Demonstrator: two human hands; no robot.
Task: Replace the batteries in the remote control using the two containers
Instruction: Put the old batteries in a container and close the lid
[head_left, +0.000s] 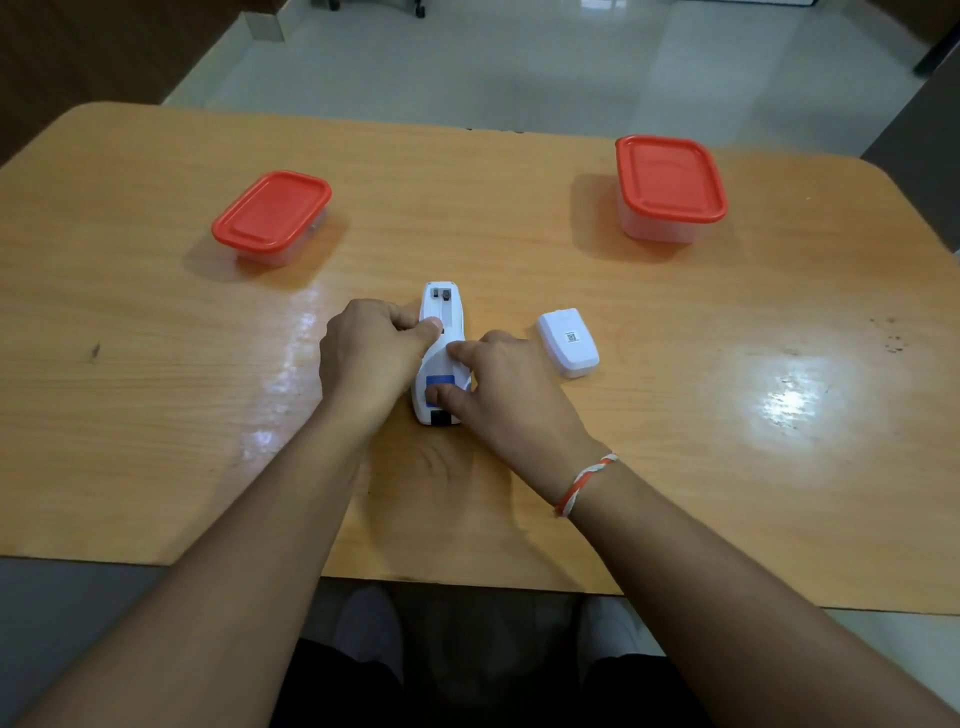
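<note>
Two hands' grip on glossy white remote (441, 358), left hand (366, 358) pinching, right hand (498, 389) pressing.

White remote control (441, 332) face down at centre of the wooden counter (727, 441), white battery cover (568, 342) just right of it, shallow red-lidded plastic container (271, 215) behind left, taller red-lidded plastic container (670, 182) behind right

white remote (441, 332), red container lids (271, 212), orange-and-white braided wristband (584, 483)
</note>
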